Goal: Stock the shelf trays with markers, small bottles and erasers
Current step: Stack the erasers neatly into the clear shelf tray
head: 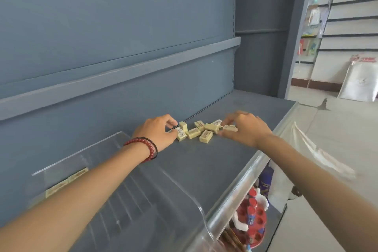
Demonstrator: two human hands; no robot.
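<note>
Several boxy cream erasers (206,136) — matte grey shelf (204,159)

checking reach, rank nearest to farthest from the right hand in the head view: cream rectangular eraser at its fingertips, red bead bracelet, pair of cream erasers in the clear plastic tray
1. cream rectangular eraser, pinched by the right hand.
2. red bead bracelet, off to the left.
3. pair of cream erasers, in the clear plastic tray, lower left.
</note>
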